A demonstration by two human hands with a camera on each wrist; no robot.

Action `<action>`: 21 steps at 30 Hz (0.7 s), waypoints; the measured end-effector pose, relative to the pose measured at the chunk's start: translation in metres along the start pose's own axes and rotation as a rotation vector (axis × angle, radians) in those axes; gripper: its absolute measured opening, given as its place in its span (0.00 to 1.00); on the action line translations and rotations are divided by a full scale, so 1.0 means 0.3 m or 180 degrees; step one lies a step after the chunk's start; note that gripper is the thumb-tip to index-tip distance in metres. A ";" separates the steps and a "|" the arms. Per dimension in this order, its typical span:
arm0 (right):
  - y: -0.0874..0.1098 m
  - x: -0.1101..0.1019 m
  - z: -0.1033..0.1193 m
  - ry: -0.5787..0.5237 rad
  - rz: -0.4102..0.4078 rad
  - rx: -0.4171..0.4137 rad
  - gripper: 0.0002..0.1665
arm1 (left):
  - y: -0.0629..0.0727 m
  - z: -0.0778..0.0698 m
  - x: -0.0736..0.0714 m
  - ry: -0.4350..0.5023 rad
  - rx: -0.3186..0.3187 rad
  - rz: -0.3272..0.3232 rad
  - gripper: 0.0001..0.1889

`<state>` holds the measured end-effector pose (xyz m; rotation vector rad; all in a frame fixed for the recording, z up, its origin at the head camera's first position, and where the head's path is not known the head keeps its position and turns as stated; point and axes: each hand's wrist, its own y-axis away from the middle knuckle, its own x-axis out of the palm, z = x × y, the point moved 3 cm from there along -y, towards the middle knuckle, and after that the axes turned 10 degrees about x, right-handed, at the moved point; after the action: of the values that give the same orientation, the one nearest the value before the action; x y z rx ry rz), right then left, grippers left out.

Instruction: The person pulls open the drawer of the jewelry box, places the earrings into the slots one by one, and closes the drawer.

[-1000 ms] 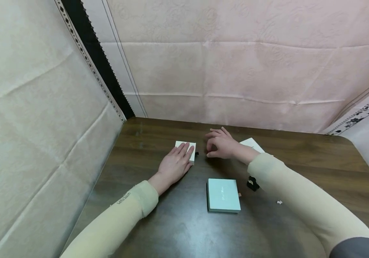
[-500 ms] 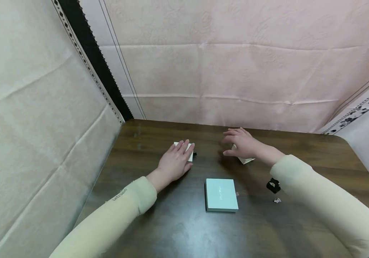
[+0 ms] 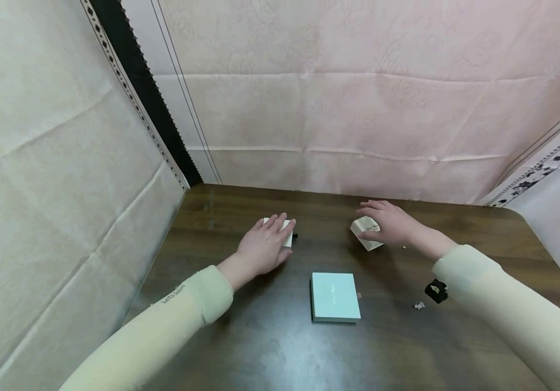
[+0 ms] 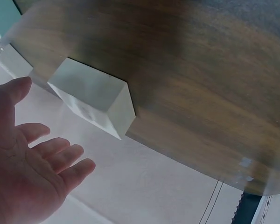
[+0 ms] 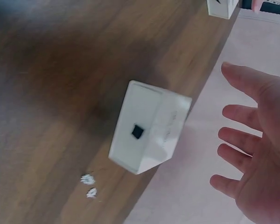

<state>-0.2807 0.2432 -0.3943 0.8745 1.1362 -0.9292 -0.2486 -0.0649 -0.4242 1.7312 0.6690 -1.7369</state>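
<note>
My left hand [image 3: 262, 247] is held over a small white box [image 3: 288, 240], which it partly covers in the head view. From the left wrist, that box [image 4: 91, 88] stands apart from the loosely bent fingers [image 4: 77, 172]. To the right, my right hand [image 3: 391, 224] hovers at a second white box [image 3: 365, 225] with dark lettering. In the right wrist view a dark square tab shows on this box [image 5: 147, 123], and a gap separates it from the spread, relaxed fingers [image 5: 235, 135]. Neither hand holds anything.
A flat mint-green box [image 3: 335, 296] with pale lettering lies nearer on the dark wooden table [image 3: 475, 255]. Small whitish scraps [image 3: 419, 306] lie to its right. Pale cloth [image 3: 348, 125] hangs behind the table and along its left side.
My right hand has moved to the right from the middle of the table and is now at the second white box. The left hand has stayed over its box.
</note>
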 end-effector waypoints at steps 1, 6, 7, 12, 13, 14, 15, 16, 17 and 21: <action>0.005 0.005 -0.007 -0.0004 -0.0002 0.0027 0.35 | 0.002 -0.002 -0.002 0.0014 0.0015 0.0011 0.38; 0.020 0.041 -0.040 -0.0059 -0.0092 0.0149 0.39 | 0.020 -0.015 -0.002 -0.0026 0.0071 0.0115 0.38; 0.022 0.050 -0.048 -0.0092 -0.0119 0.0172 0.40 | 0.024 -0.018 0.000 -0.0036 0.0083 0.0132 0.39; 0.029 0.100 -0.083 -0.0222 -0.0232 0.0303 0.43 | 0.044 -0.035 0.006 0.0012 0.0172 0.0108 0.38; 0.031 0.108 -0.087 -0.0235 -0.0251 0.0321 0.44 | 0.048 -0.038 0.007 0.0021 0.0188 0.0118 0.38; 0.033 0.116 -0.091 -0.0239 -0.0275 0.0333 0.44 | 0.052 -0.040 0.007 0.0043 0.0206 0.0105 0.38; 0.036 0.123 -0.093 -0.0245 -0.0307 0.0339 0.44 | 0.055 -0.043 0.008 0.0068 0.0219 0.0106 0.38; 0.038 0.129 -0.095 -0.0248 -0.0338 0.0343 0.44 | 0.059 -0.045 0.008 0.0100 0.0231 0.0100 0.38; 0.041 0.134 -0.098 -0.0263 -0.0372 0.0353 0.44 | 0.062 -0.047 0.009 0.0136 0.0245 0.0090 0.38; 0.052 0.146 -0.103 -0.0290 -0.0513 0.0359 0.43 | 0.077 -0.056 0.013 0.0247 0.0308 0.0076 0.38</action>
<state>-0.2698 0.2705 -0.4415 0.8314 1.0953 -1.1637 -0.2204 -0.0693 -0.4272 1.8729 0.6040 -1.7186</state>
